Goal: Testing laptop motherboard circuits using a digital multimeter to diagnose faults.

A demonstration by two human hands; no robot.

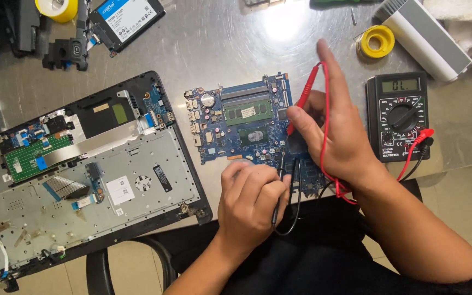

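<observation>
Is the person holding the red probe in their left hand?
No, the red probe is in the right hand, while the left hand holds the black probe on the blue circuit board.

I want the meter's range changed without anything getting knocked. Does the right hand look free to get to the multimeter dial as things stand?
Probably not at once: the right hand holds the red probe on the blue circuit board. The multimeter dial lies uncovered just beside it; only red leads trail near.

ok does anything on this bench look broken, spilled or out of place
Nothing spilled or visibly broken. The laptop base lies opened and askew at the table edge, its corner overhanging. The blue motherboard lies bare beside it, with the right hand and left hand holding probes on it.
</observation>
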